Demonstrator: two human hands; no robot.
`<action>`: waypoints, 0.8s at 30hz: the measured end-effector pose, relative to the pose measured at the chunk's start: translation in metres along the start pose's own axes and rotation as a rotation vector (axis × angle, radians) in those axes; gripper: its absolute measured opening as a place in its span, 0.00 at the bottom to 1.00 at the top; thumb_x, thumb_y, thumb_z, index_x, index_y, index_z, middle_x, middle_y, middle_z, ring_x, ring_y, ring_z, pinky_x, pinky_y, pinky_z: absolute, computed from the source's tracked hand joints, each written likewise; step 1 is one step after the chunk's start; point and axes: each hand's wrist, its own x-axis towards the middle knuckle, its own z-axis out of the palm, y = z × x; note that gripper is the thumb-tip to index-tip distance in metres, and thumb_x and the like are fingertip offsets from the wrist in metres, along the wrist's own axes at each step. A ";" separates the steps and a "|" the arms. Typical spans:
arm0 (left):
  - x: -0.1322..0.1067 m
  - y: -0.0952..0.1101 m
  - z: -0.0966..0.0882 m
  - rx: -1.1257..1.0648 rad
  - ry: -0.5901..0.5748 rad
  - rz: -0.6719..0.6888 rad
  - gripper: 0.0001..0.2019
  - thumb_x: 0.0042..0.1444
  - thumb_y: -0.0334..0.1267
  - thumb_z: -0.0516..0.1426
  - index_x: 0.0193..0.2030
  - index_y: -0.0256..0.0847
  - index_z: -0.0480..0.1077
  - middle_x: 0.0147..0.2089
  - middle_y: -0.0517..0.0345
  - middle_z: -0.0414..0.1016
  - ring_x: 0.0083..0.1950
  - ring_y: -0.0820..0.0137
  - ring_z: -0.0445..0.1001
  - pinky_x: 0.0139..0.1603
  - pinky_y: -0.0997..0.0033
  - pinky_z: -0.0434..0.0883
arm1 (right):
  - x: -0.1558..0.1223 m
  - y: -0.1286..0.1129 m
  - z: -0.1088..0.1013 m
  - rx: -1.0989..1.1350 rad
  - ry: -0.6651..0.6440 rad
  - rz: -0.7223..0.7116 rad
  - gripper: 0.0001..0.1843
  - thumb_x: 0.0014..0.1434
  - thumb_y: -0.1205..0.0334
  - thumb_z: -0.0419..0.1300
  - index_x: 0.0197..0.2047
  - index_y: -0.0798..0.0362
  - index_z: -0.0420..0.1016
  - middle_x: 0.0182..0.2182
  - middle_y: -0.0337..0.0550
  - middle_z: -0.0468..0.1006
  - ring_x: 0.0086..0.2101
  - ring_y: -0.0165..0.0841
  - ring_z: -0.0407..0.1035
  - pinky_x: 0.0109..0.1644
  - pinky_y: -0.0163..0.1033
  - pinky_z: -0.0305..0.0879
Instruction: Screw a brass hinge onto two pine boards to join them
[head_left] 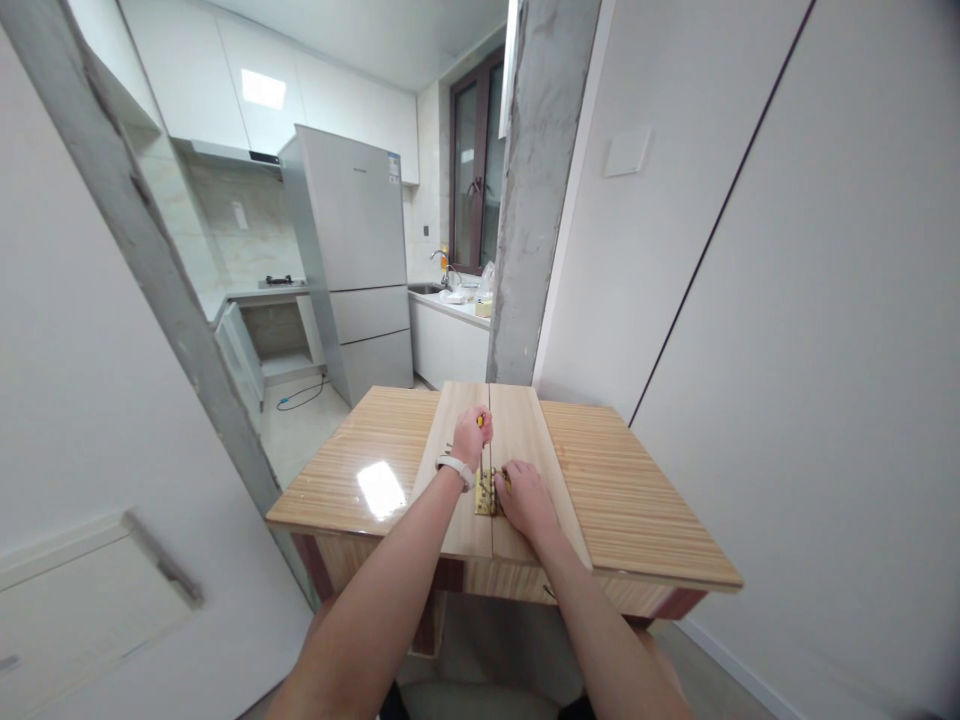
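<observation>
My left hand (471,432) is closed in a fist around a screwdriver with a yellow handle (481,422). The screwdriver is held upright, its shaft pointing down at a brass-coloured hinge (484,497). This hinge lies across the seam between a left wooden board (459,400) and a right wooden board (517,415). With bent fingers, my right hand (529,495) grips the right side of the hinge and covers part of it. Small screws (448,449) show beside my left wrist. Whether the screwdriver's tip sits in a screw is too small to tell.
Both boards lie on a striped wooden table (630,490) with a drawer front below its near edge. Beyond it stand a grey fridge (360,220) and a counter with a sink (426,288). A white wall (810,300) rises close on the right.
</observation>
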 end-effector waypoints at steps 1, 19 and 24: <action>0.000 -0.001 -0.001 -0.006 -0.024 0.022 0.11 0.56 0.37 0.52 0.23 0.42 0.58 0.20 0.65 0.53 0.21 0.74 0.54 0.25 0.72 0.53 | 0.000 0.000 0.000 -0.001 0.002 0.001 0.13 0.70 0.53 0.50 0.42 0.49 0.72 0.45 0.49 0.77 0.48 0.40 0.66 0.52 0.42 0.56; -0.006 -0.013 0.015 0.134 0.198 0.143 0.15 0.69 0.45 0.47 0.37 0.42 0.68 0.31 0.60 0.66 0.34 0.69 0.65 0.38 0.69 0.62 | 0.001 0.001 0.004 0.011 0.015 -0.001 0.13 0.70 0.53 0.51 0.41 0.49 0.72 0.44 0.48 0.77 0.48 0.39 0.66 0.52 0.41 0.56; -0.006 -0.013 0.017 0.268 0.218 0.195 0.16 0.67 0.37 0.45 0.26 0.43 0.60 0.27 0.62 0.59 0.31 0.69 0.60 0.35 0.69 0.58 | 0.000 0.000 0.001 -0.006 0.007 0.003 0.12 0.70 0.54 0.51 0.41 0.50 0.73 0.45 0.48 0.77 0.48 0.39 0.66 0.52 0.41 0.56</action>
